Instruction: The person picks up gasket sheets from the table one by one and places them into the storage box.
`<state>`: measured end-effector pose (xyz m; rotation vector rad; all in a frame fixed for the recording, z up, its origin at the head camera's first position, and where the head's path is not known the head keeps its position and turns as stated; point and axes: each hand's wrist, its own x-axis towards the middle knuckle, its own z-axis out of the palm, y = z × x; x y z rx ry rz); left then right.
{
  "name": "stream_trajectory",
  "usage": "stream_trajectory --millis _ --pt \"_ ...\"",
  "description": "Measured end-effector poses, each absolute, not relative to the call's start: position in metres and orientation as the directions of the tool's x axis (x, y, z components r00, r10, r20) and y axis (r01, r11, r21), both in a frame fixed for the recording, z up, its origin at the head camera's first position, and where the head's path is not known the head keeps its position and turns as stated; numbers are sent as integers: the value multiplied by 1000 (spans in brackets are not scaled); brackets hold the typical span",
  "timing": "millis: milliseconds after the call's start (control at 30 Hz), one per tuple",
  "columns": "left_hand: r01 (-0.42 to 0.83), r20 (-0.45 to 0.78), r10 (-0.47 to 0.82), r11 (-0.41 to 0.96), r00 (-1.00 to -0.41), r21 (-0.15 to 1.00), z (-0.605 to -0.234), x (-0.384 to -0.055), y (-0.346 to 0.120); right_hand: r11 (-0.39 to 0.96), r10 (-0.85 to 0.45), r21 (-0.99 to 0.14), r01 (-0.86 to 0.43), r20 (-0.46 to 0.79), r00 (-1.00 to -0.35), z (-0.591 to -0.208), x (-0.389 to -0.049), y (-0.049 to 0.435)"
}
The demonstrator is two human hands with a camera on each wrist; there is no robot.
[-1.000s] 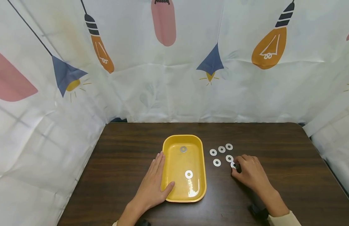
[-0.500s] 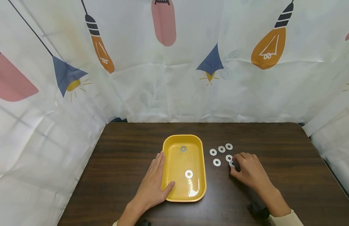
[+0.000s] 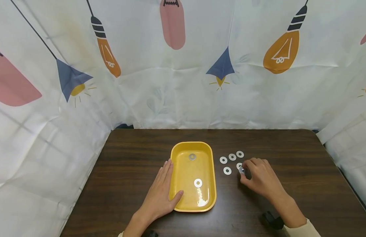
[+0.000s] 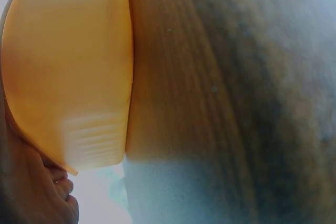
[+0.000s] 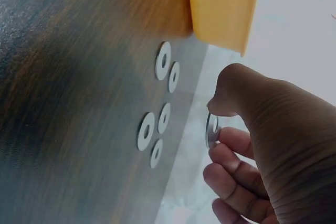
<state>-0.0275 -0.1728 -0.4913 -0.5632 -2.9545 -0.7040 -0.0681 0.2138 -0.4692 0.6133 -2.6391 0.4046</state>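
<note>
A metal washer (image 5: pixel 211 129) is pinched between the thumb and fingers of my right hand (image 3: pixel 261 176), held up off the table in the right wrist view. Several more flat washers (image 3: pixel 227 171) lie on the table just left of that hand. My left hand (image 3: pixel 159 194) rests along the left side of a yellow tray (image 3: pixel 213 184), fingers straight and thumb over its rim. Inside the tray sit two washers: a greyer one (image 3: pixel 192 154) toward the far end and a whiter one (image 3: pixel 198 186) nearer the middle. The left wrist view shows the tray's outer wall (image 4: pixel 68 72).
The dark wood-grain table (image 3: pixel 129 164) ends at a far edge against a white curtain (image 3: pixel 183 95) printed with lamps and bulbs. A black wrist device (image 3: pixel 273 220) sits under my right wrist.
My right hand has drawn the washer slightly left and up off the table, its face now tilted. The left hand and the tray have stayed in place.
</note>
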Motion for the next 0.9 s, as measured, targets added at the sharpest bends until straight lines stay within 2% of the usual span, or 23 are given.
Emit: stream_trajectory --millis 467,900 --pt "356 124 336 835 -934 419 -491 -27 -173 852 -392 -131 -506 481 -784 -465 -70 208" --pt "357 124 338 829 -933 430 -492 -28 -173 856 -410 -115 -504 444 -797 -460 -72 200"
